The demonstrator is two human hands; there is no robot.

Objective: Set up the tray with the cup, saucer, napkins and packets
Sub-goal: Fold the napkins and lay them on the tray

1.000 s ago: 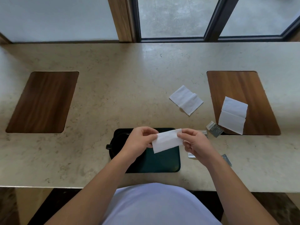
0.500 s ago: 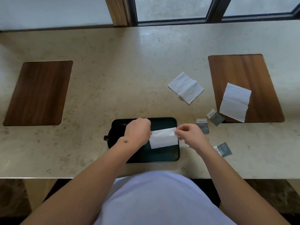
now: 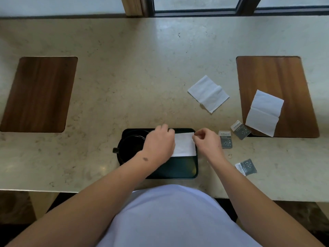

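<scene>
A dark green tray (image 3: 178,168) lies at the counter's near edge. A black cup on a black saucer (image 3: 130,148) fills its left part. A folded white napkin (image 3: 185,145) lies flat across the tray's far right part. My left hand (image 3: 159,144) presses on the napkin's left end, and my right hand (image 3: 206,142) pinches its far right corner. Two more white napkins lie further right: one (image 3: 208,93) on the counter, one (image 3: 264,112) on a wooden inlay. Three grey packets (image 3: 225,139) (image 3: 240,130) (image 3: 246,167) lie right of the tray.
The beige stone counter (image 3: 124,77) has two dark wooden inlays, one at the left (image 3: 39,93) and one at the right (image 3: 274,75). A window frame runs along the far edge. My white-clad torso is at the counter's near edge.
The napkin, held above the tray a second ago, has come down and now lies flat on the tray's right side under both hands. The camera has tilted downward.
</scene>
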